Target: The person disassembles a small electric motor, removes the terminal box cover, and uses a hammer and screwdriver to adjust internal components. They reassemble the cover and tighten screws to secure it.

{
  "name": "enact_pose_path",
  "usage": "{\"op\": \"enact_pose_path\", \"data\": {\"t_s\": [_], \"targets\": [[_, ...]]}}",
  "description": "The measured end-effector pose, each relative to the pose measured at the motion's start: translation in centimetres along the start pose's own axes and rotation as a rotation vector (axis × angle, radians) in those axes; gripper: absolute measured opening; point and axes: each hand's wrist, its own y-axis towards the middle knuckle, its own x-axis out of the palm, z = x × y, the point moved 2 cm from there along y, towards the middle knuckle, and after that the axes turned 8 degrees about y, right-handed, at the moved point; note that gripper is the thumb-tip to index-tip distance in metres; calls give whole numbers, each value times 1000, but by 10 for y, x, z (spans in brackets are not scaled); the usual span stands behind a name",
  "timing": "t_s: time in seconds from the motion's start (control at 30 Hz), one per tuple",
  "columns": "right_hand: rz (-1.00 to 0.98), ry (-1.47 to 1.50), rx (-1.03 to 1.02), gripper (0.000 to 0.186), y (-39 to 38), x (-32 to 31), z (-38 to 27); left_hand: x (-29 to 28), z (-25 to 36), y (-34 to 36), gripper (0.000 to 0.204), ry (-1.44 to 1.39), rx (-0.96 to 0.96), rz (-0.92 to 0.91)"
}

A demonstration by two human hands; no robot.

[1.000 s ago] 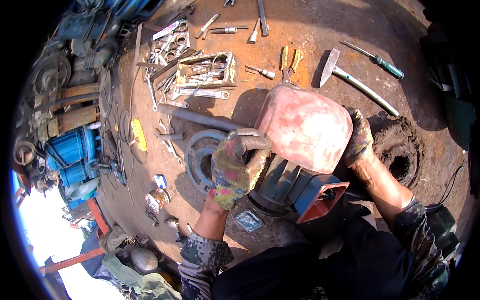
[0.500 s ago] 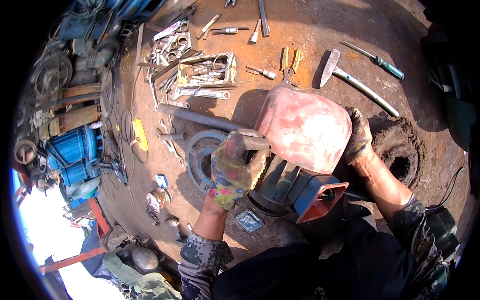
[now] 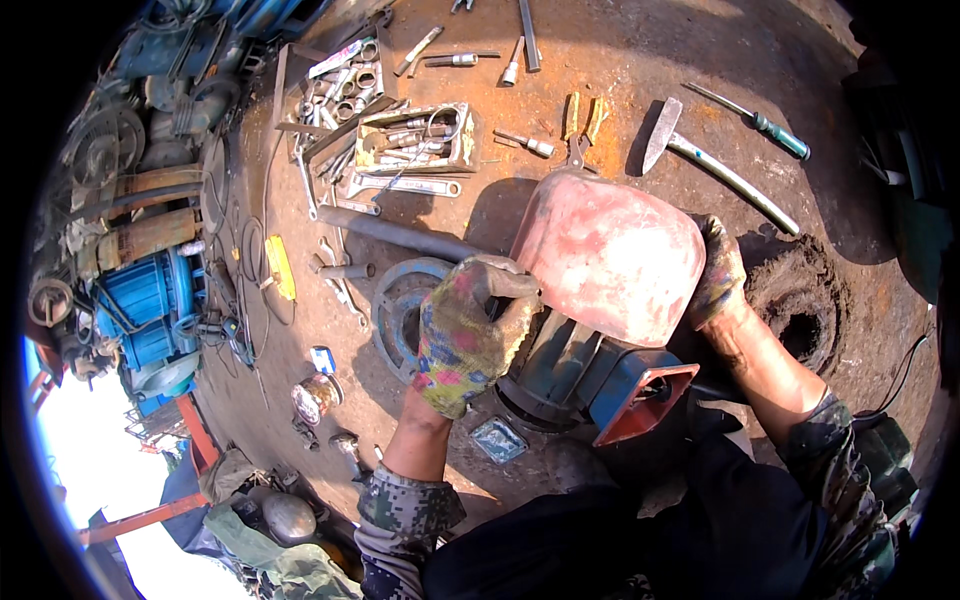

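Observation:
A faded pinkish-red, rounded metal cover [image 3: 610, 255] is tilted over a blue-grey motor body [image 3: 550, 365] with a red-edged box on its side. My right hand [image 3: 720, 272], in a patterned work glove, is closed round the cover's right edge; its fingertips are partly hidden. At the cover's lower left edge, my gloved left hand [image 3: 468, 335] has thumb and forefinger pinched together. What sits between those fingertips is too small to make out. Behind my left hand lies a blue ring-shaped flange [image 3: 392, 325], beside a dark pipe [image 3: 400, 230].
Beyond the cover lie pliers [image 3: 580, 130], a hammer [image 3: 700, 160] and a screwdriver [image 3: 765, 128]. A box of sockets [image 3: 468, 150] and several wrenches stand at the far left. On the right is a greasy round part [image 3: 815, 300]; a small square lid [image 3: 498, 440] lies near my left wrist.
My left hand has shifted very slightly left and turned a little, still pinched at the cover's edge. The cover and my right hand are almost unchanged.

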Motion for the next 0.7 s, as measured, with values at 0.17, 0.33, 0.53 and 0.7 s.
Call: {"op": "enact_pose_path", "data": {"t_s": [0.17, 0.33, 0.53, 0.7], "targets": [[12, 18, 10, 64, 1, 1, 2, 0, -7, -2, 15, 20, 12, -3], [69, 9, 2, 66, -1, 4, 2, 0, -10, 2, 15, -111, 6, -38], [41, 41, 12, 67, 9, -8, 0, 7, -14, 0, 14, -126, -38, 3], [40, 1, 19, 68, 3, 1, 1, 12, -21, -6, 13, -119, -60, 52]]}}
